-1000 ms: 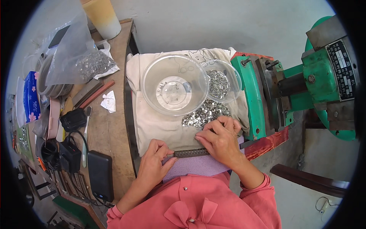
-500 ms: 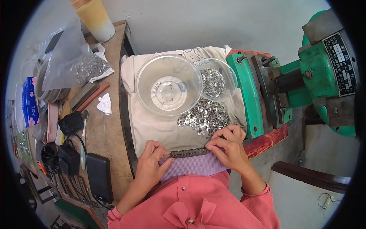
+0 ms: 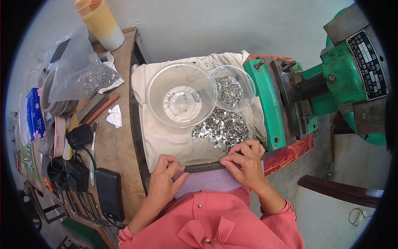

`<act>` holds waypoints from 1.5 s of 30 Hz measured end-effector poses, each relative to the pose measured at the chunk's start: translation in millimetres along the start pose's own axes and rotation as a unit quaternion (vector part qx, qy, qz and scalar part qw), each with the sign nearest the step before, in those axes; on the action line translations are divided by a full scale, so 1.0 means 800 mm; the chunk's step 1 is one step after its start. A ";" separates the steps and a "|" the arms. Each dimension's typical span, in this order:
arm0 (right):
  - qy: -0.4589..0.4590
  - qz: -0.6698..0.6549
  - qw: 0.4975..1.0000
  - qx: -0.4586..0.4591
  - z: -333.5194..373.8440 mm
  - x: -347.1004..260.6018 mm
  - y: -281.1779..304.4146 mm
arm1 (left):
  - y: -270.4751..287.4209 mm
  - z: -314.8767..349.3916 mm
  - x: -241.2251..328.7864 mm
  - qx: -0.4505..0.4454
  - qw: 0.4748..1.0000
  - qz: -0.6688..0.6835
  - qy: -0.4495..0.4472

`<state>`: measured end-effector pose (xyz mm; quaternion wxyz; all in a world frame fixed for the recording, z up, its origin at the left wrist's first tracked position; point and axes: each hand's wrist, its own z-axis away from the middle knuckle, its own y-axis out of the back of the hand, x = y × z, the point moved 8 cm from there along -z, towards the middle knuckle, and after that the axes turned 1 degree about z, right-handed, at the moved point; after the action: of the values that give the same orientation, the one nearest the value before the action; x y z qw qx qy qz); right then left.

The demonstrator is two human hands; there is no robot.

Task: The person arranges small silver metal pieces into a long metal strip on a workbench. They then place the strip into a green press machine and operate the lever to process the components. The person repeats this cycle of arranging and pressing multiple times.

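While gripping a dark strip (image 3: 204, 167), left hand (image 3: 165, 181), right hand (image 3: 244, 163); blue rectangular packet (image 3: 35, 119) far left.

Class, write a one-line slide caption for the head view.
Both hands, left hand and right hand, hold a dark strip beside loose metal pieces and a clear bowl.
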<state>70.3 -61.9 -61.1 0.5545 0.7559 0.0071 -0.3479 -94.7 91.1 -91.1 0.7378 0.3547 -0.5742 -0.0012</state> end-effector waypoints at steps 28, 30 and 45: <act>-0.178 -0.025 0.958 0.224 0.117 0.088 0.057 | -0.006 0.010 0.023 0.037 0.995 -0.061 -0.071; -0.173 0.023 0.960 0.217 0.113 0.091 0.066 | -0.007 0.010 0.024 0.040 0.994 -0.067 -0.071; -0.183 0.045 0.980 0.070 0.105 0.121 0.089 | -0.010 0.011 0.018 0.028 0.995 -0.066 -0.066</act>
<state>128.3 -196.4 -65.0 0.5073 0.7158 -0.1528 -0.4549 -94.0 74.7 -82.0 0.6860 0.4121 -0.5969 -0.0574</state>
